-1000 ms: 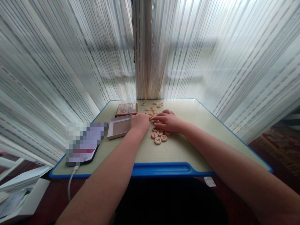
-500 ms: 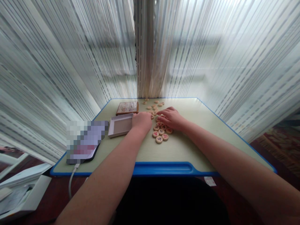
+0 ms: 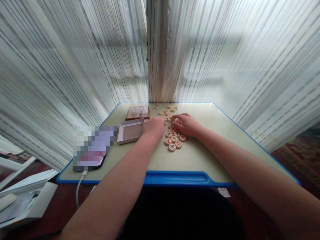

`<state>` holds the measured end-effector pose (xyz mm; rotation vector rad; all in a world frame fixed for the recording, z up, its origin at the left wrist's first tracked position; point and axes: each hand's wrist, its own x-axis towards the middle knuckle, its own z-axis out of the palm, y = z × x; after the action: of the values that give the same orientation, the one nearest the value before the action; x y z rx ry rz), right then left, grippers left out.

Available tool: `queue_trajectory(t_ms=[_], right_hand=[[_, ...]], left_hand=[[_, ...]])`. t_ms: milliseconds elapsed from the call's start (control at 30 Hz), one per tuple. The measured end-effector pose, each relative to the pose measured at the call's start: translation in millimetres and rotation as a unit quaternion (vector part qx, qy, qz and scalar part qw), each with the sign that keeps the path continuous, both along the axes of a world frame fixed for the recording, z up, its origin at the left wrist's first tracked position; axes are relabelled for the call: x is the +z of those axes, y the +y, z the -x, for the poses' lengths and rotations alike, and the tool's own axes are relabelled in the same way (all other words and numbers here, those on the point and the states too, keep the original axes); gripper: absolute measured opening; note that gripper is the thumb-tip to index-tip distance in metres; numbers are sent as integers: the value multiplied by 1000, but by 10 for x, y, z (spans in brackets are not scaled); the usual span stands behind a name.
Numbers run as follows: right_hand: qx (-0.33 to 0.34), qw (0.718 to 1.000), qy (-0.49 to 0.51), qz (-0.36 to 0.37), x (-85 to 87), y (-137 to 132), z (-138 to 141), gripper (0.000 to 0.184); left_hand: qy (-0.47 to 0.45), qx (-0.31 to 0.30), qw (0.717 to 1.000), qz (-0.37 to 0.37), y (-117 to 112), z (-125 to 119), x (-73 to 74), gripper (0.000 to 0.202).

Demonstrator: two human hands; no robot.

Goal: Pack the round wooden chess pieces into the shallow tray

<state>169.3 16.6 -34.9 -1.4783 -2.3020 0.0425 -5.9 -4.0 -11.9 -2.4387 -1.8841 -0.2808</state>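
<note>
Round wooden Chinese chess pieces [image 3: 174,138] with red and dark characters lie clustered in the middle of the table. My left hand [image 3: 155,127] is closed at the cluster's left side, knuckles up; its fingertips and anything in them are hidden. Beside that wrist sits a shallow, pale open box tray [image 3: 132,131], with nothing visible inside. On the cluster's right, my right hand [image 3: 186,124] is curved over several pieces, thumb and index finger apart, the index fingertip at a piece near the top. More pieces [image 3: 167,111] are scattered farther back, several showing blank faces.
Behind the tray lies a brown-edged box lid [image 3: 138,112] with a printed top. A phone [image 3: 96,148] on a white cable [image 3: 80,190] rests at left. A blue rim with a groove [image 3: 176,178] edges the table [image 3: 212,160]. Striped curtains [image 3: 205,50] hang behind.
The camera view has shifted slightly. My right hand has moved a little to the right and back over the pieces, uncovering more of the cluster. My left hand stays closed beside the tray.
</note>
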Motion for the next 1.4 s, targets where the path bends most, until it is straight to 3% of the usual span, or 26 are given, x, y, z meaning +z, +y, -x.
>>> queue_trajectory(t_ms=[267,767,967,1400], right_hand=[[-19,1000,-12,-16,44,0,-8,44],[-16,998,16,-59,30,26,-47,32],[5,993,51,-104,29,31,-58,28],[-34,996,13,-84,61,22,-40,30]], left_hand=[[2,-5,1000,-15,-36,9,14,36],[-6,-42,999,6,-27,27,-8,23],[-8,-52,999,-9,-15,29,-31,25],[0,-52,999,-14,44,17,-94,40]])
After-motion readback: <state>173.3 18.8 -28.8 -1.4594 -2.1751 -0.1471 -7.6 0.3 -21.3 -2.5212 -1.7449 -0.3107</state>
